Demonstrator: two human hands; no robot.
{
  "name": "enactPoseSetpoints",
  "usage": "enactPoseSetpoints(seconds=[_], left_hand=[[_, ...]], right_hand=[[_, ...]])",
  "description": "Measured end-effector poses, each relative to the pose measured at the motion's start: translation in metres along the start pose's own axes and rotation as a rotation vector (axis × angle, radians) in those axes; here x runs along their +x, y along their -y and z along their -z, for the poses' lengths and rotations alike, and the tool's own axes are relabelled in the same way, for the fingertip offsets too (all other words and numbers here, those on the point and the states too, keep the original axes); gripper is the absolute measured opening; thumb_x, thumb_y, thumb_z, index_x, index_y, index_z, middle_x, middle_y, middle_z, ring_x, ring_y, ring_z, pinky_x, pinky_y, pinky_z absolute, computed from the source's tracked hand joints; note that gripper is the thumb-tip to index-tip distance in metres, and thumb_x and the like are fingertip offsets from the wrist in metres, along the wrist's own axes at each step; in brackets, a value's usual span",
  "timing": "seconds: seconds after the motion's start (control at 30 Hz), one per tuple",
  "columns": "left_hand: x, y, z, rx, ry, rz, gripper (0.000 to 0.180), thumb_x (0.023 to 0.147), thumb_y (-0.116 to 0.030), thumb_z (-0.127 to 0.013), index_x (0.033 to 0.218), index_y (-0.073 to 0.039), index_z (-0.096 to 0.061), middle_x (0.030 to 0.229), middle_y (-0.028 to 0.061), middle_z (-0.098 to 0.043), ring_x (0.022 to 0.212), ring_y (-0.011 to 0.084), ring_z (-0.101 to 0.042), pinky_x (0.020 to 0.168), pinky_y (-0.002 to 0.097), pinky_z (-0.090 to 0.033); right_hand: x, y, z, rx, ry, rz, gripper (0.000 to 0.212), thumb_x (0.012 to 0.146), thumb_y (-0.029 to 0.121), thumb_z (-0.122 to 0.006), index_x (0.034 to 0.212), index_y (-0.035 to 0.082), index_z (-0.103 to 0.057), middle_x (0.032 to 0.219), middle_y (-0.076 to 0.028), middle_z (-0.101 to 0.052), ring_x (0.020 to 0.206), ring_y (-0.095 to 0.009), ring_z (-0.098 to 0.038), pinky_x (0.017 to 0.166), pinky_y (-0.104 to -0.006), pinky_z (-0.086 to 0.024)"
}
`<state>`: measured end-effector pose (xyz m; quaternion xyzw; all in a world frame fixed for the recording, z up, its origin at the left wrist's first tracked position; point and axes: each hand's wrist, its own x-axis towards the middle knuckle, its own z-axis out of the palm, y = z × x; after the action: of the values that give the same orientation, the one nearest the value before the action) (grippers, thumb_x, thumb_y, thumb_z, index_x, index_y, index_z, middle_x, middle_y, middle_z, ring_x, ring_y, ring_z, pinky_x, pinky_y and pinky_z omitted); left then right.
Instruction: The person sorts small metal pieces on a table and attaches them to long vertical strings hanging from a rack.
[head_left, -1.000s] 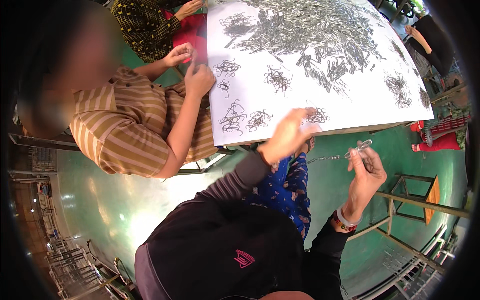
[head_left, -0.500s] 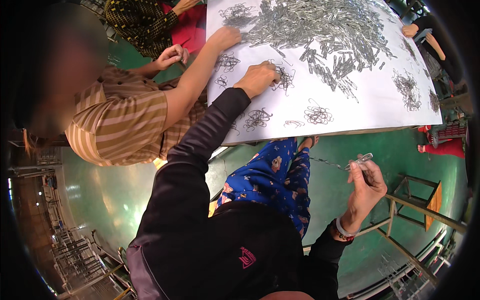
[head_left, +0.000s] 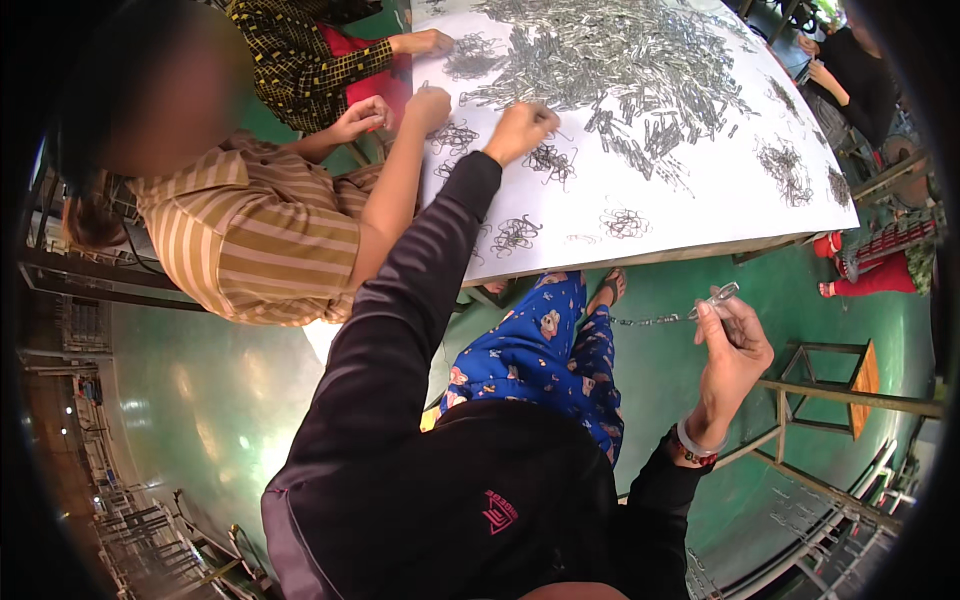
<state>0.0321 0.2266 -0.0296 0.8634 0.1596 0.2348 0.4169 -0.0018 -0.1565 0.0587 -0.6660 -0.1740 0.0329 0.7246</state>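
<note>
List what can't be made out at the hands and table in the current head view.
All head view:
Left hand: blurred, apparently by motion; can't tell whether it holds anything.
Shiny looped piece: partly covered by the right hand holding it.
Thin chain: too small to count its links.
Metal-piece pile: far side cut off by the top edge.

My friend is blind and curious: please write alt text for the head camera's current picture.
A person's left hand is over a white table, by a pile of bent wires; their right hand holds a shiny piece trailing a thin chain. A large heap of metal pieces lies beyond, and a co-worker in stripes is at left.
</note>
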Motion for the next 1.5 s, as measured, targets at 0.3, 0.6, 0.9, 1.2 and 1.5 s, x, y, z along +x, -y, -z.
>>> enactPoseSetpoints(seconds=[0.3, 0.6, 0.9, 1.2, 1.5], left_hand=[[-0.076, -0.054, -0.089, 0.212, 0.29, -0.151, 0.021, 0.08, -0.024, -0.061, 0.089, -0.006, -0.068, 0.081, 0.0173, -0.066, 0.077, 0.0324, -0.063, 0.071, 0.0405, -0.049], [-0.049, 0.035, -0.052, 0.721, -0.085, -0.067, 0.013, 0.078, -0.013, -0.053, 0.081, -0.005, -0.063, 0.073, 0.0179, -0.063, 0.072, 0.0343, -0.063, 0.06, 0.046, -0.05], [-0.018, 0.016, -0.038, 0.764, -0.061, -0.009, 0.013, 0.079, -0.006, -0.05, 0.075, 0.001, -0.059, 0.076, 0.0204, -0.063, 0.075, 0.0396, -0.061, 0.066, 0.0475, -0.049], [0.022, 0.08, 0.011, 0.713, -0.143, -0.13, 0.011, 0.081, -0.004, -0.048, 0.077, 0.004, -0.054, 0.074, 0.025, -0.06, 0.071, 0.043, -0.059, 0.063, 0.0492, -0.045], [-0.106, -0.158, -0.048, -0.565, 0.458, -0.024, 0.017, 0.086, -0.011, -0.06, 0.097, 0.002, -0.06, 0.088, 0.0079, -0.065, 0.078, 0.0137, -0.061, 0.071, 0.0259, -0.05]], right_hand=[[-0.017, 0.005, -0.013, -0.008, 0.031, -0.039, 0.016, 0.074, -0.008, -0.068, 0.089, -0.005, -0.064, 0.076, -0.008, -0.064, 0.058, -0.008, -0.053, 0.05, -0.0193, -0.041], [-0.006, 0.004, -0.001, -0.003, 0.077, 0.019, 0.014, 0.074, 0.0, -0.071, 0.087, -0.002, -0.067, 0.079, -0.004, -0.065, 0.069, -0.006, -0.058, 0.06, -0.0186, -0.047], [0.01, -0.002, 0.009, -0.058, 0.073, -0.033, 0.014, 0.077, 0.0, -0.07, 0.089, -0.004, -0.065, 0.078, -0.002, -0.063, 0.068, -0.004, -0.055, 0.058, -0.018, -0.045], [0.015, -0.018, 0.0, 0.0, 0.055, -0.054, 0.016, 0.075, 0.008, -0.072, 0.087, -0.001, -0.067, 0.072, 0.0, -0.063, 0.063, -0.002, -0.051, 0.056, -0.0189, -0.043], [-0.002, -0.038, -0.002, 0.038, -0.039, -0.085, 0.011, 0.075, -0.004, -0.069, 0.085, -0.002, -0.066, 0.074, -0.003, -0.063, 0.065, -0.006, -0.056, 0.058, -0.0183, -0.045]])
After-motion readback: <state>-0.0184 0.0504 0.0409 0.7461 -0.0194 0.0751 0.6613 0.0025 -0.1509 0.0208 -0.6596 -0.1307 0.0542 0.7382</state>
